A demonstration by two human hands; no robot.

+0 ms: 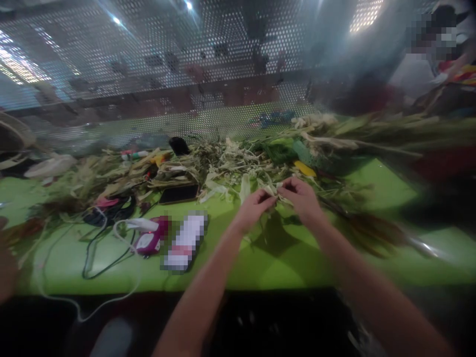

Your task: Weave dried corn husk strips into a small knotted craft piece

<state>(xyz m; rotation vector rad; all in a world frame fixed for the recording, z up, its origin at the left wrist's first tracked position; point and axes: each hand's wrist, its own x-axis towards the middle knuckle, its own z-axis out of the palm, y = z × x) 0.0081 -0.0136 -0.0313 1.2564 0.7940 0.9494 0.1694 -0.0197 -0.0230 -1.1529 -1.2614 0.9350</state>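
Note:
My left hand (256,208) and my right hand (299,196) are close together above the green table (238,272). Each pinches a part of a pale green husk strip (270,190) between thumb and fingers. Thin pieces hang beneath my fingers, blurred. Just behind my hands lies a heap of dried husks and stems (234,156), with wider pale husk pieces (217,188) at its front edge. A yellow object (305,168) lies behind my right hand.
Left of my arms lie a pixelated phone-like object (186,241), a magenta device (154,237) with a white cable, and a dark phone (179,194). Long leaves (394,131) stretch right. Behind stands a perforated screen (223,64). A person (420,69) is at upper right.

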